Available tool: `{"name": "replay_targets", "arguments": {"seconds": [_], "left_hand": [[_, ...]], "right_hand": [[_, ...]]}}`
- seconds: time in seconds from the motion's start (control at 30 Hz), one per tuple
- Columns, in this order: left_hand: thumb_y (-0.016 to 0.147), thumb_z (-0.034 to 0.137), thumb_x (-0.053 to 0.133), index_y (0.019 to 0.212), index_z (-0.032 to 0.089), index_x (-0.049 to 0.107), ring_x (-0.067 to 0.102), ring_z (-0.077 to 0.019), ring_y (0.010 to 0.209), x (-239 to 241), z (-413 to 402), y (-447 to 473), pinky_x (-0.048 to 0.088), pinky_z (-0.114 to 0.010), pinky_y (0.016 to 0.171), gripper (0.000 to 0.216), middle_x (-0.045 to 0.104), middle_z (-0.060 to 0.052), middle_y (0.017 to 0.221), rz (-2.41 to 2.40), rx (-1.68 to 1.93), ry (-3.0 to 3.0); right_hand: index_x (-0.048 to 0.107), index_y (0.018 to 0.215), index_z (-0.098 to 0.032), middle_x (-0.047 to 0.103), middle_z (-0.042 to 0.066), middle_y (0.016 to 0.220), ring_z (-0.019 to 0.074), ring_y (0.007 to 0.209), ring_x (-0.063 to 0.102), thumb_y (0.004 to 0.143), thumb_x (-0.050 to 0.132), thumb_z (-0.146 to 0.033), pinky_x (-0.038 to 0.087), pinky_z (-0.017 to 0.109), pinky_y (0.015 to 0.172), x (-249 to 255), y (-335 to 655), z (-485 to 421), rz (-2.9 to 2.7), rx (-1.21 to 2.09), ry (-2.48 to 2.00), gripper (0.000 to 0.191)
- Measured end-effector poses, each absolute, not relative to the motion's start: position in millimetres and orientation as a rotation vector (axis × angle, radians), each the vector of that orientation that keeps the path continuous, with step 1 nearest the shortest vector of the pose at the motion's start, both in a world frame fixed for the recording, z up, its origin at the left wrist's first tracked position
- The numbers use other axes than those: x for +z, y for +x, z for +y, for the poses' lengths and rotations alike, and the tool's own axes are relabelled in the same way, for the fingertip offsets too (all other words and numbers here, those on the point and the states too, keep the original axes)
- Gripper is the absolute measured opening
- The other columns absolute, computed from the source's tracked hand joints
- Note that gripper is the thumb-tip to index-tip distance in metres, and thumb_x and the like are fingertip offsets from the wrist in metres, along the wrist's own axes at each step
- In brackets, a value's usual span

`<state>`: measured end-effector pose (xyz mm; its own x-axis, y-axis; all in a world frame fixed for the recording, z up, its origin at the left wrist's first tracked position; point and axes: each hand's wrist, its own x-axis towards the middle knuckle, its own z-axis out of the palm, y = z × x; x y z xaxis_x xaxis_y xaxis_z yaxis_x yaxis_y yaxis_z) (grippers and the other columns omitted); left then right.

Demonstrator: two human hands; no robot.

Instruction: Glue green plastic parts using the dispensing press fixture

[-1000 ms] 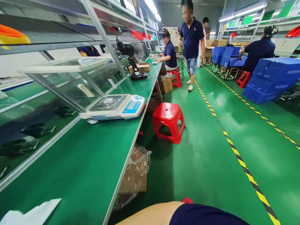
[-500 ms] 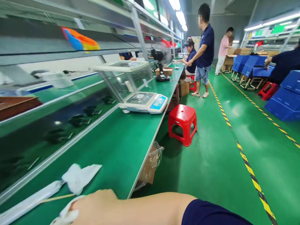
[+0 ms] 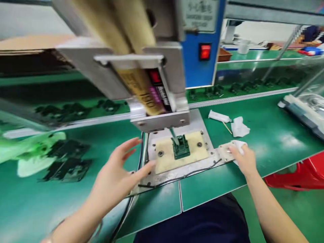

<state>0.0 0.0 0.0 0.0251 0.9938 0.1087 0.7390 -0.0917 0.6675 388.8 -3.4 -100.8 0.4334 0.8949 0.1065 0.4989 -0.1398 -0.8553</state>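
A small dark green part (image 3: 181, 148) sits in a cream fixture block (image 3: 164, 156) on a metal base plate (image 3: 177, 172), under a dispensing machine's nozzle (image 3: 174, 135). My left hand (image 3: 118, 172) hovers open at the plate's left edge, fingers spread, thumb near the block. My right hand (image 3: 242, 157) rests at the plate's right end, fingers curled on a white wipe (image 3: 239, 144).
The machine's blue body (image 3: 199, 44) and glue cartridge (image 3: 141, 84) loom above. Dark parts (image 3: 68, 162) lie blurred at left. A white tube (image 3: 219, 116), a stick and crumpled tissue (image 3: 239, 127) lie right of the plate; a scale (image 3: 303, 108) and red stool (image 3: 298, 175) further right.
My view has swung left from the aisle and the scale to the dispensing machine in front of me. Both hands have come into view at the fixture plate.
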Motion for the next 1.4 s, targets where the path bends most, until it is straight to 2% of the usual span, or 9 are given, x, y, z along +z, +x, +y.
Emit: {"name": "replay_targets", "arguments": {"seconds": [0.17, 0.3, 0.57, 0.77, 0.87, 1.03, 1.13, 1.3, 1.4], "left_hand": [[0.072, 0.065, 0.083, 0.144, 0.023, 0.045, 0.051, -0.0415, 0.14, -3.8, 38.1, 35.7, 0.046, -0.057, 0.115, 0.092, 0.052, -0.015, 0.152, 1.469, 0.523, 1.831], [0.073, 0.062, 0.08, 0.135, 0.016, 0.056, 0.062, -0.0402, 0.127, -8.3, 52.7, 53.9, 0.048, -0.059, 0.114, 0.082, 0.066, -0.017, 0.133, 1.391, 0.5, 1.774], [0.072, 0.063, 0.087, 0.111, 0.018, 0.074, 0.074, -0.0342, 0.101, 16.4, 48.4, 57.1, 0.063, -0.048, 0.093, 0.061, 0.078, -0.01, 0.106, 1.204, 0.439, 1.432], [0.082, 0.065, 0.078, 0.098, 0.022, 0.078, 0.076, -0.0329, 0.097, 23.5, 22.2, 49.0, 0.067, -0.045, 0.083, 0.046, 0.079, -0.011, 0.104, 1.12, 0.36, 1.281], [0.076, 0.049, 0.088, 0.102, 0.025, 0.075, 0.076, -0.0298, 0.095, 18.5, -6.5, 42.1, 0.067, -0.042, 0.085, 0.037, 0.078, -0.008, 0.104, 1.116, 0.495, 1.289], [0.079, 0.028, 0.09, 0.127, 0.034, 0.065, 0.072, -0.0224, 0.113, 12.9, -59.2, 37.6, 0.06, -0.028, 0.101, 0.054, 0.073, -0.004, 0.119, 1.111, 0.905, 1.583], [0.084, 0.018, 0.087, 0.137, 0.032, 0.059, 0.067, -0.0202, 0.121, 13.6, -75.2, 41.2, 0.052, -0.025, 0.111, 0.062, 0.069, -0.005, 0.122, 0.908, 1.043, 1.702], [0.084, 0.015, 0.087, 0.141, 0.026, 0.054, 0.063, -0.0216, 0.121, 13.9, -76.6, 43.5, 0.054, -0.026, 0.108, 0.067, 0.062, -0.008, 0.128, 0.78, 1.136, 1.793], [0.085, 0.018, 0.087, 0.14, 0.024, 0.054, 0.062, -0.0219, 0.12, 12.3, -73.6, 41.7, 0.054, -0.026, 0.107, 0.065, 0.06, -0.009, 0.127, 0.812, 1.17, 1.835]], "right_hand": [[0.074, 0.078, -0.02, 0.07, 0.006, 0.066, 0.0232, 0.059, 0.063, 0.072, 0.066, -0.078, 0.049, 0.034, 0.055, -101.6, 397.1, -12.8, -1.213, 0.455, -1.876, 0.059], [0.078, 0.088, -0.019, 0.072, 0.006, 0.069, 0.0222, 0.06, 0.064, 0.075, 0.067, -0.077, 0.049, 0.032, 0.054, -102.1, 398.6, -14.9, -1.225, 0.415, -1.877, 0.061], [0.079, 0.091, -0.018, 0.071, 0.006, 0.071, 0.0237, 0.064, 0.065, 0.075, 0.067, -0.078, 0.052, 0.036, 0.061, -97.7, 394.6, -17.4, -1.174, 0.404, -1.868, 0.064], [0.076, 0.081, -0.019, 0.067, 0.005, 0.066, 0.0229, 0.062, 0.062, 0.074, 0.067, -0.08, 0.048, 0.035, 0.058, -96.9, 396.0, -16.9, -1.169, 0.375, -1.91, 0.062], [0.076, 0.083, -0.019, 0.069, 0.005, 0.07, 0.0232, 0.065, 0.062, 0.074, 0.066, -0.081, 0.049, 0.036, 0.061, -97.2, 397.5, -16.4, -1.162, 0.372, -1.904, 0.063], [0.068, 0.071, -0.021, 0.061, 0.003, 0.063, 0.0214, 0.062, 0.057, 0.072, 0.064, -0.086, 0.046, 0.035, 0.059, -94.1, 399.2, -16.3, -1.173, 0.317, -1.926, 0.064], [0.061, 0.063, -0.023, 0.054, 0.002, 0.058, 0.0194, 0.058, 0.051, 0.072, 0.062, -0.086, 0.043, 0.034, 0.055, -91.9, 400.4, -14.5, -1.195, 0.244, -1.95, 0.064], [0.056, 0.06, -0.025, 0.051, 0.002, 0.055, 0.0198, 0.055, 0.049, 0.073, 0.059, -0.086, 0.042, 0.035, 0.052, -92.9, 403.4, -11.3, -1.202, 0.197, -1.976, 0.062], [0.051, 0.057, -0.027, 0.049, 0.003, 0.054, 0.0222, 0.053, 0.05, 0.076, 0.064, -0.079, 0.042, 0.038, 0.054, -83.6, 391.2, -30.9, -1.208, -0.142, -1.967, 0.057]]}}
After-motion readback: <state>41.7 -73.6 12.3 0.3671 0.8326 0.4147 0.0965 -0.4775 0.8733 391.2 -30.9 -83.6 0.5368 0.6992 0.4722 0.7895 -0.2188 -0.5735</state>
